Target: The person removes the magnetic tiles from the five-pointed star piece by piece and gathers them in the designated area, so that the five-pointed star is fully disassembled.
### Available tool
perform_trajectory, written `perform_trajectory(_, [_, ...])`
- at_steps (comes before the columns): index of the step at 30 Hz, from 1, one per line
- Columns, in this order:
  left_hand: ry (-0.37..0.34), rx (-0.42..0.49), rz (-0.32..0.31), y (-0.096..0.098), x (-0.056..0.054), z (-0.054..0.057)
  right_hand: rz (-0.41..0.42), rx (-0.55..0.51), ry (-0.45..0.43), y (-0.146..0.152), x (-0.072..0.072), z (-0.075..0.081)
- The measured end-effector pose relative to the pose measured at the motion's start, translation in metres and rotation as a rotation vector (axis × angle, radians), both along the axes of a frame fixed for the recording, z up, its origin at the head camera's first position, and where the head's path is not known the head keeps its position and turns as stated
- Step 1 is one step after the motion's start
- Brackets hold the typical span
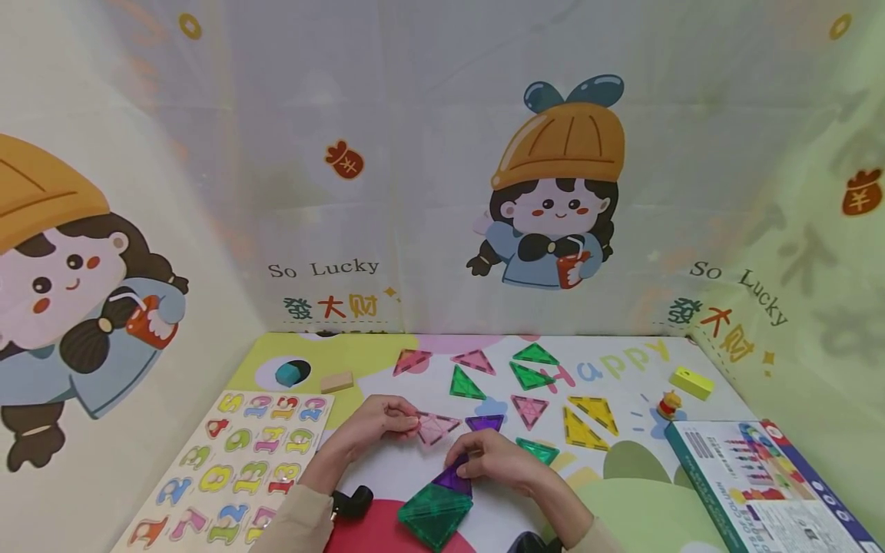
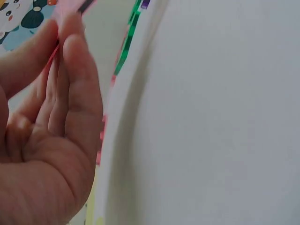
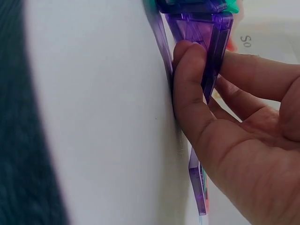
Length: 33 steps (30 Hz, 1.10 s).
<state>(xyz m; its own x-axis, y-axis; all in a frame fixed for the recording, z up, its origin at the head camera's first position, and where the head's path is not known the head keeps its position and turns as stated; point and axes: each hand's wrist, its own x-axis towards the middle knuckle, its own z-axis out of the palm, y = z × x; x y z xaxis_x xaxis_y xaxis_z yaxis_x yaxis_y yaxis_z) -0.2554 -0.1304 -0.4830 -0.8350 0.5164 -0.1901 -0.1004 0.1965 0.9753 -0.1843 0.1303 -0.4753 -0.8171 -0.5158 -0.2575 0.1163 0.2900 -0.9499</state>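
Note:
My left hand pinches a translucent pink triangular magnetic tile at one corner, with thumb and fingertips. In the left wrist view the tile shows only as a thin pink edge between the fingers. My right hand pinches a purple triangular tile between thumb and fingers. In the head view that tile adjoins the upper edge of a larger green piece in front of me. Another purple tile lies just beyond the right hand, and a green triangular tile lies to its right.
Loose pink, green and yellow tiles lie farther back. A number puzzle board is on the left, a box on the right. Small blocks and a toy figure stand near the back corners.

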Motion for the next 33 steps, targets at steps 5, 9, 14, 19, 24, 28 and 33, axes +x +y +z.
perform_trajectory(5, [-0.08, 0.085, 0.165, -0.002, -0.009, -0.002, -0.014, -0.005, -0.015, 0.001, 0.0, -0.001])
perform_trajectory(9, [-0.123, 0.142, 0.294, -0.001, -0.018, -0.005, -0.003, -0.007, 0.0, 0.002, 0.001, -0.001])
perform_trajectory(14, [-0.129, 0.129, 0.404, 0.003, -0.031, -0.009, 0.003, -0.009, 0.015, 0.002, 0.002, -0.001])
perform_trajectory(19, [-0.124, 0.094, 0.468, 0.002, -0.038, -0.01, 0.007, -0.012, 0.014, 0.001, 0.001, -0.002])
perform_trajectory(24, [-0.077, 0.022, 0.5, -0.007, -0.031, -0.008, 0.013, -0.007, 0.019, -0.002, 0.001, -0.002])
perform_trajectory(28, [-0.028, -0.002, 0.413, -0.013, -0.019, -0.006, 0.005, 0.005, 0.034, -0.003, 0.001, -0.001])
perform_trajectory(33, [0.016, -0.067, 0.098, -0.012, -0.002, -0.001, -0.039, 0.014, 0.064, -0.002, 0.002, 0.0])
